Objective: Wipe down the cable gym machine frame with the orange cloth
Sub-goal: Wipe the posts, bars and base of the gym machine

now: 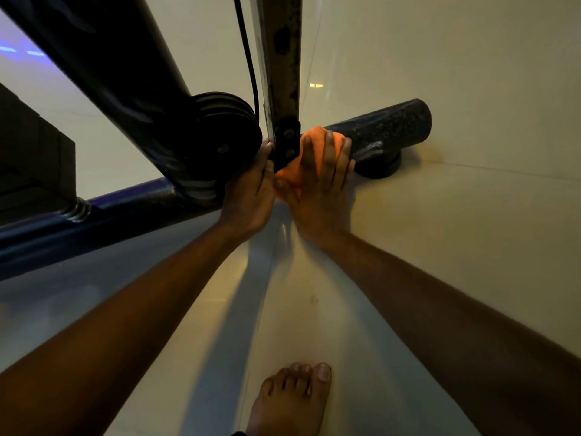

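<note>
Head view looks straight down at the base of the frame (132,212), and you are in the middle of the wipe, low on the machine. Your right hand (317,184) presses the cloth (317,140) onto the base tube (386,127), just right of the bolted bracket (286,143) where the rusty upright (283,58) meets it. The fingers lie spread and fairly straight over the bunched orange cloth, the thumb tucked against its near edge, so it is a flat press more than a fist. Only a patch of orange shows between and past the fingers; the rest is hidden under the palm.

Your left hand (251,190) is just left of the bracket, fingertips against the joint beside the pulley (226,127). It has no cloth in it. Whether those fingers curl round the tube or merely rest on it you cannot tell from here, since they disappear behind the bracket.

As to progress, judge it as partway at best. The tube's far right end looks speckled and dull. The upright is blotched with rust, which no cloth will lift. The blue rail running left, the thick slanted black tube (103,67) and the pulley show no sign either way. Most of the frame above is out of view, so what remains there is unknown.

Your bare foot (292,398) stands on the floor (440,247), near and well apart from the hands.
</note>
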Action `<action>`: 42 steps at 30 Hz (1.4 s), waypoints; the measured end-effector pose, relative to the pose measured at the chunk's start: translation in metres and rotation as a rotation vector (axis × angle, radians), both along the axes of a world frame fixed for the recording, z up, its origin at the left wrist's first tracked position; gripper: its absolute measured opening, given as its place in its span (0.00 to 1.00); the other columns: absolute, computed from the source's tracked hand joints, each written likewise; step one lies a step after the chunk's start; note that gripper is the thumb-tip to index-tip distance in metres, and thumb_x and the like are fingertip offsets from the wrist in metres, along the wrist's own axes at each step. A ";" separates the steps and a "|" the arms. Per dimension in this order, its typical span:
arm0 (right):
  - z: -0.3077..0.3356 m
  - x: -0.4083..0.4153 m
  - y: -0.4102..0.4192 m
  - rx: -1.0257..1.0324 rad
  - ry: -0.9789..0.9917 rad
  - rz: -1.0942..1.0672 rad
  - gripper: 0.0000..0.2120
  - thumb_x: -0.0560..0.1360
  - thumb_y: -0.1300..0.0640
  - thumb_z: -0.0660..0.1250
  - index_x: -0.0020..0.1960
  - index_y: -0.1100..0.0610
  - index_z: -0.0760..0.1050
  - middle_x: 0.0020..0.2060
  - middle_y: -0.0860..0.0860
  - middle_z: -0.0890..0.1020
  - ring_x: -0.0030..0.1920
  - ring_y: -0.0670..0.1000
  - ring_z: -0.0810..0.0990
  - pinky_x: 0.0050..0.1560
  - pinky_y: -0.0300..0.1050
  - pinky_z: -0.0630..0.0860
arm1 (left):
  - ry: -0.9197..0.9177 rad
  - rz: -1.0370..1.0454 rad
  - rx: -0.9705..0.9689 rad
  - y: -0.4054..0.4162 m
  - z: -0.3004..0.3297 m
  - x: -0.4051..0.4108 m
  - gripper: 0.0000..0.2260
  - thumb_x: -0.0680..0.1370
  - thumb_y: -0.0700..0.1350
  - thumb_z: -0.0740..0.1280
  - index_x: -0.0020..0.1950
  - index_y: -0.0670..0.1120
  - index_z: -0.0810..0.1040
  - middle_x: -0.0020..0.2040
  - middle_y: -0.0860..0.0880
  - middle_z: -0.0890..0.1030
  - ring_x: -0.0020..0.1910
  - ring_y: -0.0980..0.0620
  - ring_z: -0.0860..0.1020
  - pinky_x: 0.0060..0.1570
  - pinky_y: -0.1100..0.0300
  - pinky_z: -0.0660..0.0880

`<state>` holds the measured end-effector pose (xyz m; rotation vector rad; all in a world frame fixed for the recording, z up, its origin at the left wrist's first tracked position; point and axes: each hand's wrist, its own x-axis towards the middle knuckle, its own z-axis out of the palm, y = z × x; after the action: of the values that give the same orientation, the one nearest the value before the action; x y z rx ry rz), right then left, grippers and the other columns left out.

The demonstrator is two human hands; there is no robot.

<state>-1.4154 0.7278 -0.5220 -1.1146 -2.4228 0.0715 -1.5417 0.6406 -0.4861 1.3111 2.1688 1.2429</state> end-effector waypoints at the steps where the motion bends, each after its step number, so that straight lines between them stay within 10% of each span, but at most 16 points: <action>1: -0.003 0.011 0.012 0.056 -0.061 0.033 0.40 0.86 0.29 0.50 0.88 0.55 0.56 0.86 0.64 0.56 0.85 0.71 0.52 0.82 0.72 0.55 | 0.020 0.008 -0.004 0.001 -0.001 0.000 0.22 0.88 0.52 0.53 0.81 0.49 0.70 0.70 0.43 0.77 0.69 0.46 0.77 0.70 0.41 0.75; 9: 0.009 0.035 0.048 0.109 -0.173 0.146 0.35 0.88 0.32 0.49 0.89 0.48 0.50 0.87 0.62 0.52 0.86 0.69 0.47 0.83 0.70 0.50 | 0.369 0.205 -0.120 0.010 -0.007 0.020 0.28 0.84 0.58 0.63 0.79 0.45 0.68 0.72 0.42 0.76 0.72 0.40 0.74 0.69 0.42 0.72; 30: 0.024 0.057 0.082 0.051 -0.129 0.106 0.28 0.89 0.45 0.54 0.88 0.49 0.57 0.87 0.61 0.55 0.86 0.71 0.48 0.83 0.73 0.51 | 0.507 0.358 -0.185 0.019 -0.012 0.041 0.31 0.87 0.59 0.58 0.83 0.41 0.63 0.80 0.40 0.70 0.80 0.38 0.67 0.80 0.41 0.61; 42: 0.006 0.012 0.007 0.027 -0.047 0.128 0.32 0.90 0.38 0.49 0.89 0.52 0.52 0.87 0.59 0.54 0.87 0.67 0.47 0.83 0.70 0.52 | 0.394 -0.046 -0.096 -0.014 -0.010 -0.007 0.26 0.86 0.47 0.55 0.85 0.44 0.63 0.83 0.43 0.67 0.82 0.43 0.66 0.79 0.40 0.67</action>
<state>-1.4035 0.7348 -0.5159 -0.9588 -2.5275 0.0542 -1.5482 0.6264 -0.4956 1.6682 2.4042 0.9083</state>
